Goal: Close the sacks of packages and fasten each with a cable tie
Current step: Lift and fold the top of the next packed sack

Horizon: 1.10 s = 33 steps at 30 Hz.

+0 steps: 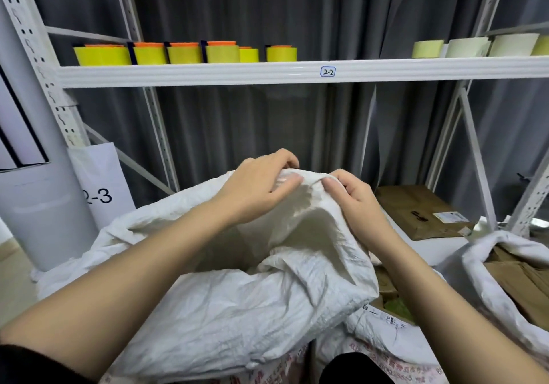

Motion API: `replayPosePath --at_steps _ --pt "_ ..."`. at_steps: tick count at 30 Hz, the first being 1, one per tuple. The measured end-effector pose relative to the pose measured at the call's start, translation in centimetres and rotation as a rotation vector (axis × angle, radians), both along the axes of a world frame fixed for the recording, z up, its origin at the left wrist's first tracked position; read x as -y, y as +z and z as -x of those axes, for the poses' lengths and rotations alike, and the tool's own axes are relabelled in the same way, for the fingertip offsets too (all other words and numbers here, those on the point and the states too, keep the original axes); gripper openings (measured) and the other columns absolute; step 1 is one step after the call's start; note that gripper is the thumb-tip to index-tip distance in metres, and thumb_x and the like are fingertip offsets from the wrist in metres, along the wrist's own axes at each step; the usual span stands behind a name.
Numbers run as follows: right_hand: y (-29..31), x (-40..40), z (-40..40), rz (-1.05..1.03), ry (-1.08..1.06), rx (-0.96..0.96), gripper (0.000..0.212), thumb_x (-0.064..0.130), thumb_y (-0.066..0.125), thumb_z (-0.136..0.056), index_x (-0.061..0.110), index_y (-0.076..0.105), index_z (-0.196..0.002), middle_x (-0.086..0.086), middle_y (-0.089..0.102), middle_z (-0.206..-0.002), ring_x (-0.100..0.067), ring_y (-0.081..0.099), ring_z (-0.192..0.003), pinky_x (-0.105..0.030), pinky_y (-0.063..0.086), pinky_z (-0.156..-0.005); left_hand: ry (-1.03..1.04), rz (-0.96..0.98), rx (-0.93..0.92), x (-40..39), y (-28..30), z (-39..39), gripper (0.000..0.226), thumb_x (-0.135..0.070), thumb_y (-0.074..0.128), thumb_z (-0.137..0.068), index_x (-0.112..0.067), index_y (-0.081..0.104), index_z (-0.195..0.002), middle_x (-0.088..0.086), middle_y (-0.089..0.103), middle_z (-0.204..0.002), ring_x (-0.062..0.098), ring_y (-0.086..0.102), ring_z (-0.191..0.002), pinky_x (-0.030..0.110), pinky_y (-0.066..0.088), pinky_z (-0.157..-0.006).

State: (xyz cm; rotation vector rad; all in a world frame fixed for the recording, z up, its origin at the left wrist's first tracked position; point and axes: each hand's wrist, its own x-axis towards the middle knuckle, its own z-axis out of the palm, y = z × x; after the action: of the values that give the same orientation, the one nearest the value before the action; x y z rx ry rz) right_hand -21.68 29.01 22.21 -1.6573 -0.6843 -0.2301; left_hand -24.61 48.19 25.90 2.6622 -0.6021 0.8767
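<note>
our left hand (pixel 255 187) and right hand (pixel 355 202) both pinch the far rim of the white sack (pixel 237 303) in front of us. we should bunch it tight, leaving no gaps.

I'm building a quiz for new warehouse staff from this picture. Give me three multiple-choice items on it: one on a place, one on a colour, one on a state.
1. Where do the yellow rolls sit?
A. on the shelf labelled 2-2
B. on the floor
C. inside the sack

2. What colour is the sack being handled?
A. blue
B. white
C. black

3. What is the state of that sack's mouth?
A. tied with a cable tie
B. taped flat
C. gathered by hand, untied

Answers: 1 A, the rolls stand above the label; 2 B, its woven cloth is white; 3 C, the left hand and right hand pinch its rim, no tie visible.
</note>
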Motion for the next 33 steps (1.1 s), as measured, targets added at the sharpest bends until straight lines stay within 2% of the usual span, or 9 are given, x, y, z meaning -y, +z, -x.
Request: replayPosePath --at_steps 3,6,10,13,17,21,24,28,33 --pt "0.7 0.0 0.1 -0.181 0.165 -0.179 0.026 0.024 0.053 -0.097 0.007 0.052 -0.077 -0.001 0.046 -0.068 -0.008 0.043 -0.062 -0.020 0.037 -0.055 -0.057 -0.073 0.046 1.8 0.3 0.4 0.029 -0.044 0.046 -0.096 -0.019 0.053 -0.109 -0.017 0.051 -0.082 0.005 0.042 -0.068 0.027 0.029 -0.066" --pt "0.9 0.2 1.2 -0.159 0.043 -0.130 0.020 0.023 0.049 -0.099 0.008 0.059 -0.089 0.007 0.056 -0.074 -0.003 0.053 -0.067 -0.016 0.041 -0.062 0.044 -0.060 -0.010 2.6 0.3 0.3 0.030 -0.047 0.038 -0.097 -0.020 0.052 -0.101 -0.012 0.054 -0.073 0.013 0.050 -0.066 0.033 0.040 -0.064" --pt "0.6 1.4 3.1 0.272 -0.299 -0.046 0.052 0.061 0.048 -0.088 0.035 0.039 -0.132 0.022 0.052 -0.114 0.000 0.053 -0.100 -0.027 0.040 -0.082 0.144 0.025 -0.146 2.4 0.9 -0.6 0.037 -0.044 0.033 -0.099 -0.020 0.050 -0.077 -0.006 0.049 -0.063 0.016 0.049 -0.065 0.034 0.036 -0.061" --pt "-0.8 1.8 3.3 0.541 -0.397 0.034 0.045 0.058 0.049 -0.089 0.037 0.038 -0.128 0.016 0.061 -0.106 -0.012 0.059 -0.095 -0.039 0.047 -0.083 0.061 0.222 -0.361 1.7 1.4 -1.4 0.042 -0.041 0.035 -0.099 -0.016 0.034 -0.065 -0.005 0.036 -0.062 0.015 0.035 -0.060 0.033 0.031 -0.061" --pt "-2.4 2.0 2.3 0.097 -0.152 0.129 0.016 0.017 0.062 -0.093 0.022 0.058 -0.108 0.016 0.065 -0.097 0.002 0.060 -0.090 -0.017 0.045 -0.076 0.131 0.228 -0.405 1.4 1.4 -1.6 0.047 -0.044 0.032 -0.098 -0.010 0.030 -0.065 0.003 0.033 -0.062 0.019 0.032 -0.060 0.031 0.030 -0.063" --pt "-2.7 1.9 1.9 -0.146 0.014 0.015 0.014 0.004 0.059 -0.091 0.013 0.065 -0.101 0.012 0.069 -0.090 0.000 0.062 -0.087 -0.013 0.046 -0.075 0.082 -0.018 0.004 2.5 1.1 -0.5 0.036 -0.043 0.031 -0.094 -0.019 0.050 -0.077 -0.006 0.053 -0.067 0.018 0.050 -0.068 0.038 0.039 -0.079" --pt "-2.3 2.1 1.7 -0.226 0.047 -0.088 0.010 0.012 0.062 -0.091 0.017 0.065 -0.099 0.010 0.069 -0.088 -0.005 0.063 -0.085 -0.018 0.049 -0.073 -0.083 -0.221 0.147 3.5 0.3 0.1 0.045 -0.051 0.032 -0.089 -0.016 0.057 -0.101 -0.005 0.063 -0.088 0.017 0.056 -0.076 0.037 0.041 -0.073" --pt "-1.9 2.4 2.3 -0.234 0.085 -0.144 0.030 0.029 0.057 -0.086 0.017 0.059 -0.114 0.007 0.066 -0.104 0.000 0.061 -0.095 -0.014 0.048 -0.078 -0.053 -0.232 0.130 4.3 -0.3 -0.1 0.035 -0.049 0.037 -0.095 -0.017 0.050 -0.087 -0.009 0.050 -0.063 0.022 0.053 -0.062 0.023 0.025 -0.050" --pt "-2.9 2.4 4.6 0.216 -0.387 -0.117 0.055 0.066 0.051 -0.085 0.035 0.039 -0.129 0.017 0.051 -0.121 -0.004 0.055 -0.105 -0.033 0.047 -0.087 0.004 -0.066 -0.091 4.4 0.8 -0.9 0.043 -0.045 0.034 -0.099 -0.018 0.040 -0.067 -0.003 0.045 -0.058 0.020 0.047 -0.062 0.035 0.033 -0.058"
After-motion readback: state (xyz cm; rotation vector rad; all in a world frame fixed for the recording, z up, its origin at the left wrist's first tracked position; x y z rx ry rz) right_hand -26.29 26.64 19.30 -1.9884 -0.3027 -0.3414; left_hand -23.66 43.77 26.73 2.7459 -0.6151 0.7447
